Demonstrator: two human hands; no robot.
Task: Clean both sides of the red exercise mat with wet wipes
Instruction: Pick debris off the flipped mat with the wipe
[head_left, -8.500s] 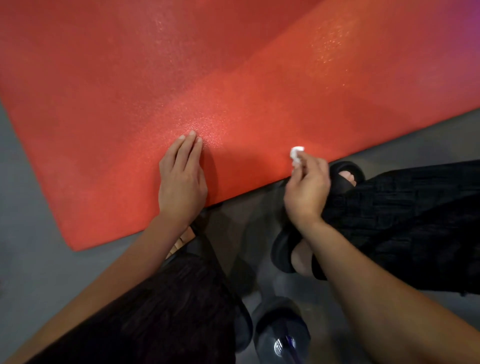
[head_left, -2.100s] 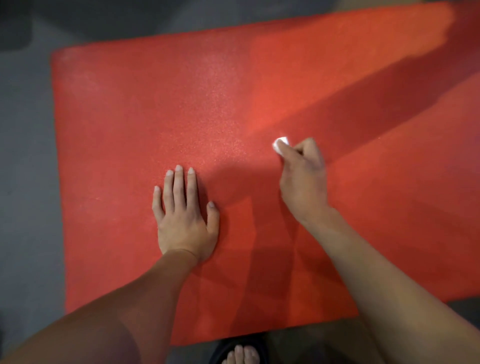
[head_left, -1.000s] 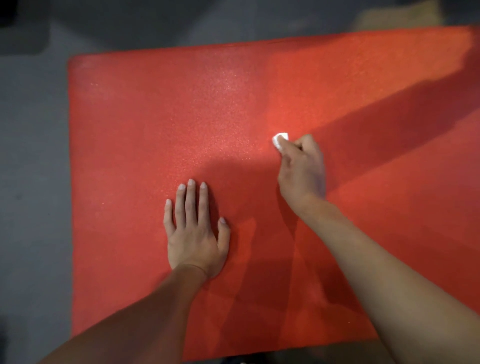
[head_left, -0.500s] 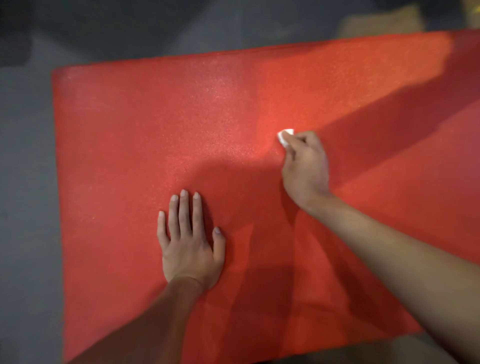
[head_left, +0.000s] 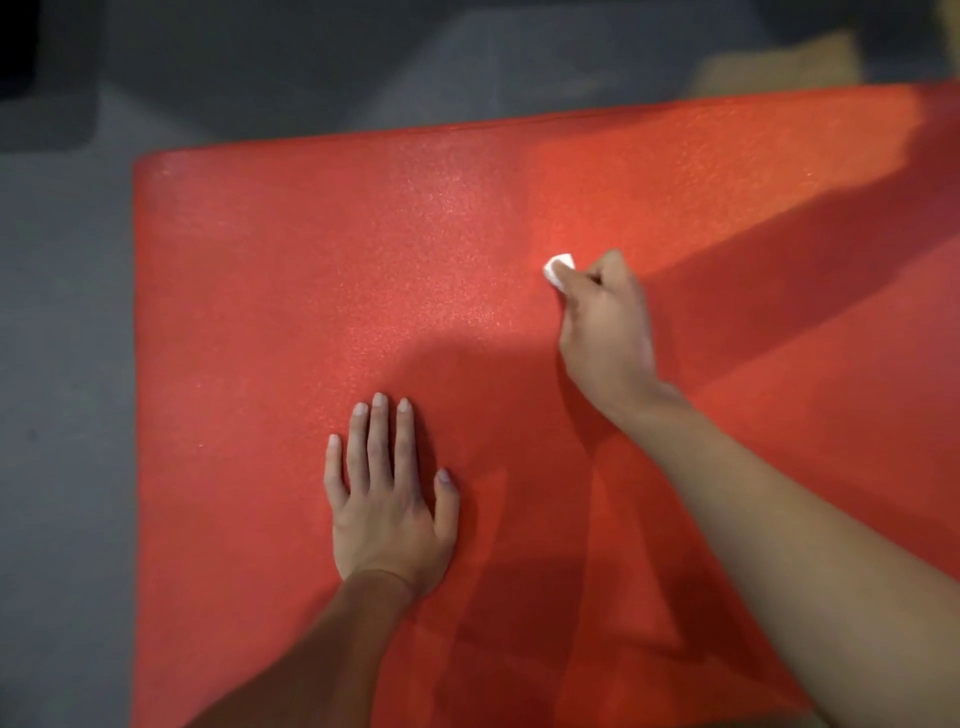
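Left hand (head_left: 387, 499): mine, flat on the mat (head_left: 270, 291), fingers straight, bracing.
Right hand (head_left: 605, 322): farther out, pinching the wipe (head_left: 559, 268) against the mat.
Unwiped ground, I judge: far-left of the wipe; right hand nearer.
Mat axis: left-right.

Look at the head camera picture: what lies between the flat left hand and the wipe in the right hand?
Only bare red mat, partly in shadow, lies between the left hand and the wipe pinched by the right hand.
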